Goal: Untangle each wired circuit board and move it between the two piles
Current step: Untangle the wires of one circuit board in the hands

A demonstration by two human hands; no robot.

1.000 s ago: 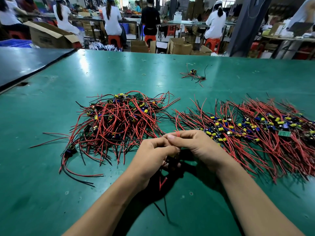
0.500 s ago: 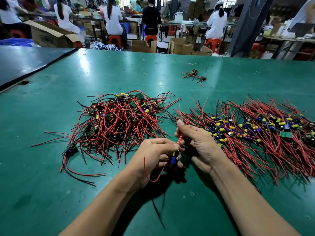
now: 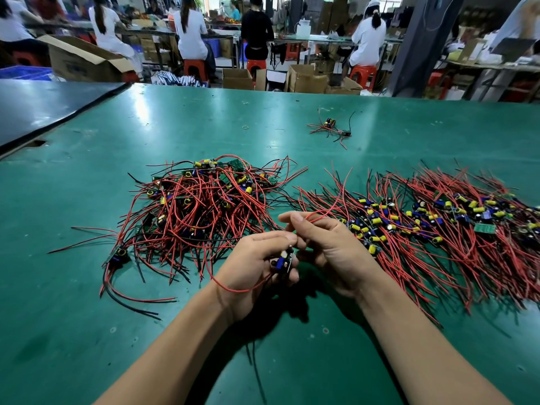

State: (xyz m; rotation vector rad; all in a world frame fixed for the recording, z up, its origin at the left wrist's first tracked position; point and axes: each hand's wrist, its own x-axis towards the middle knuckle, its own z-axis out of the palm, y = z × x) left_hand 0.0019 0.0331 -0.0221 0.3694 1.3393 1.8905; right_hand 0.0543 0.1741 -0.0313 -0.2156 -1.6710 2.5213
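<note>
The hands, pressed together at centre frame a second ago, have parted. The right hand (image 3: 330,252) has lifted a red wire (image 3: 321,213) away from the board (image 3: 283,260), now exposed in the left hand (image 3: 251,264).

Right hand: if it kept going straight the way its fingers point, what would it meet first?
Probably the near edge of the left pile: the right hand points its fingers left and away, toward that tangle. Depth is unclear.
</note>
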